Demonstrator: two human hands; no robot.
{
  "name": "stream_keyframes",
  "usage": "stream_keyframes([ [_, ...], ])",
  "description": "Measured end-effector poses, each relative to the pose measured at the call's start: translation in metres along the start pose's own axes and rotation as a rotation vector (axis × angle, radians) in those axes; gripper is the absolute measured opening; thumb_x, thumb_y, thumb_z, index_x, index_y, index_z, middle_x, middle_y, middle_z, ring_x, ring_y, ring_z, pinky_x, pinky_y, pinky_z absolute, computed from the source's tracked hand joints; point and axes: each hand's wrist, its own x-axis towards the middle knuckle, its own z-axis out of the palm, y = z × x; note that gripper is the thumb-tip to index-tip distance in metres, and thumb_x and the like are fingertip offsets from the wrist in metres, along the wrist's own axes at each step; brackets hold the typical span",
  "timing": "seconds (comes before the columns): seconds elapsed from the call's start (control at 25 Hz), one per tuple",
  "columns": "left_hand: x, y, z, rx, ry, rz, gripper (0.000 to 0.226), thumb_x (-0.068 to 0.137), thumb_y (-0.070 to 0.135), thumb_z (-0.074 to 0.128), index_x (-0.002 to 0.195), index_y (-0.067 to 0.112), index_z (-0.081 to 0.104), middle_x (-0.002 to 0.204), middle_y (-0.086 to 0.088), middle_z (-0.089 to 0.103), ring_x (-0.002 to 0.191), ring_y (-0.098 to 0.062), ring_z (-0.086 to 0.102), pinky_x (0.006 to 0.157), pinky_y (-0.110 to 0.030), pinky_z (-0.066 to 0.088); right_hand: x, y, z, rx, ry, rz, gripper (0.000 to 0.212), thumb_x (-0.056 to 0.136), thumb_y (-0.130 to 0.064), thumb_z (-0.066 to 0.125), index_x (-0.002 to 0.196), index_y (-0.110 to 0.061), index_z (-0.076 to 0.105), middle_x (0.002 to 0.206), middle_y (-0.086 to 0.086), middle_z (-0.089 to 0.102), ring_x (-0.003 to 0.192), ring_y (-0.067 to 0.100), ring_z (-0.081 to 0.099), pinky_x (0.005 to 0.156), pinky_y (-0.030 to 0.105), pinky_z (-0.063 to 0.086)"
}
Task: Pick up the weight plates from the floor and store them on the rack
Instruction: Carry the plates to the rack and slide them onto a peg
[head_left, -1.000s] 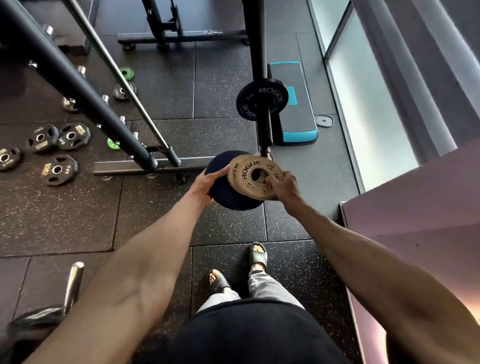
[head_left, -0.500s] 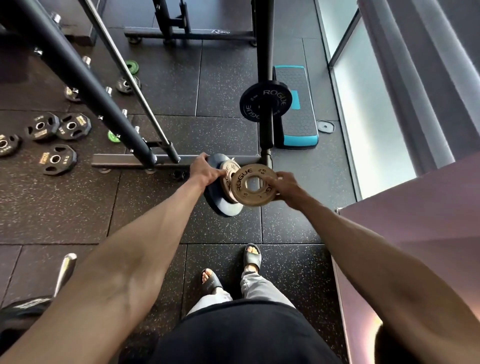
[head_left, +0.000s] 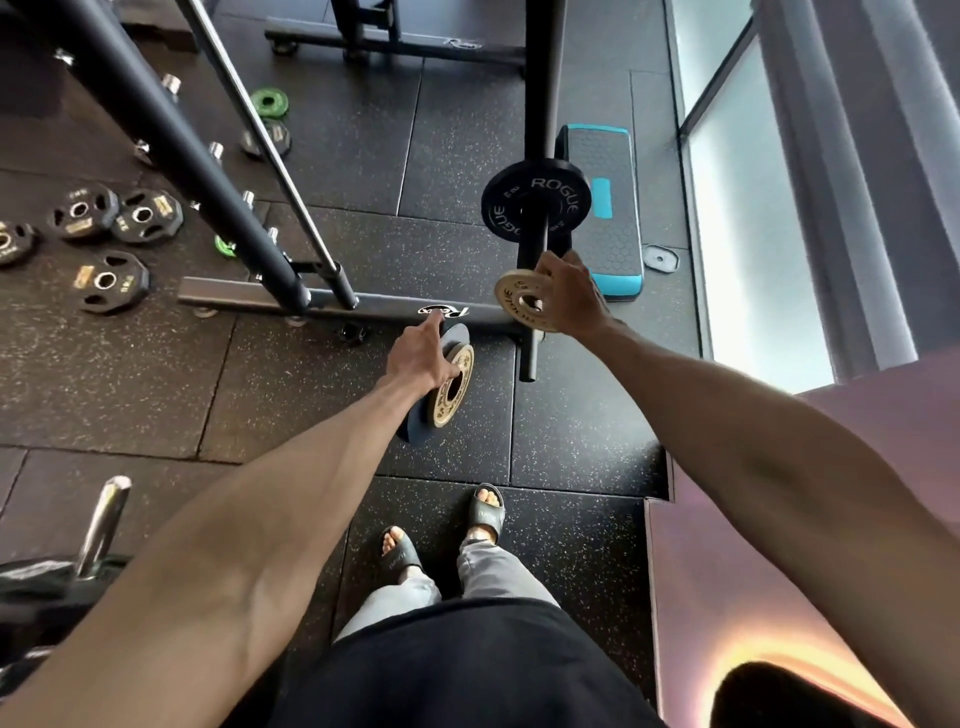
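My right hand (head_left: 571, 296) grips a small tan weight plate (head_left: 522, 304), its centre hole around a black rack peg (head_left: 530, 358). Higher on the same post sits a black ROGUE plate (head_left: 535, 205). My left hand (head_left: 423, 356) holds a stack of two plates on edge: a dark blue plate (head_left: 415, 426) behind and a tan plate (head_left: 452, 387) in front. Several black plates (head_left: 111, 283) lie on the floor at the left. Two more, a green plate (head_left: 269, 102) and a grey plate (head_left: 278, 136), lie farther back.
The black rack frame (head_left: 171, 140) slants across the left, with a base rail (head_left: 337, 309) and chrome pegs. A teal step platform (head_left: 605, 208) lies behind the post. A chrome bar end (head_left: 104, 525) sticks up at lower left. A pink raised mat (head_left: 779, 519) borders the right. My feet (head_left: 441, 530) stand below.
My hands have moved apart. The right hand carried one tan plate up and right onto the peg; the left hand lowered with the blue and other tan plate.
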Motion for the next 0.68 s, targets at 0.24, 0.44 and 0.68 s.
stream_keyframes([
  [0.24,0.004,0.004,0.005,0.012,0.023,-0.03,0.072,0.074,0.018,0.085,0.131,0.005,0.042,0.098,-0.021,0.071,0.081,-0.034,0.07,0.064,-0.032,0.051,0.02,0.022,0.01,-0.114,-0.035,-0.019,0.011,0.091,-0.011,0.056,0.086,-0.015,0.064,0.093,0.007,0.065,0.086,0.026,0.064,0.068,0.029,0.04],
  [0.44,0.006,0.002,0.005,0.011,0.04,-0.087,0.072,0.071,0.019,0.087,0.128,0.007,0.044,0.1,-0.019,0.072,0.084,-0.034,0.071,0.072,-0.038,0.057,0.021,0.025,0.016,-0.265,-0.004,-0.214,0.014,0.088,-0.017,0.07,0.097,-0.008,0.064,0.101,0.008,0.064,0.099,0.026,0.059,0.071,0.032,0.044],
  [0.68,0.01,0.006,0.005,-0.014,0.034,-0.118,0.066,0.073,0.017,0.086,0.123,0.006,0.044,0.098,-0.018,0.071,0.075,-0.029,0.068,0.064,-0.032,0.053,0.026,0.031,0.012,-0.226,0.086,-0.305,0.023,0.086,-0.019,0.073,0.098,-0.005,0.06,0.099,0.011,0.062,0.09,0.023,0.059,0.062,0.026,0.041],
])
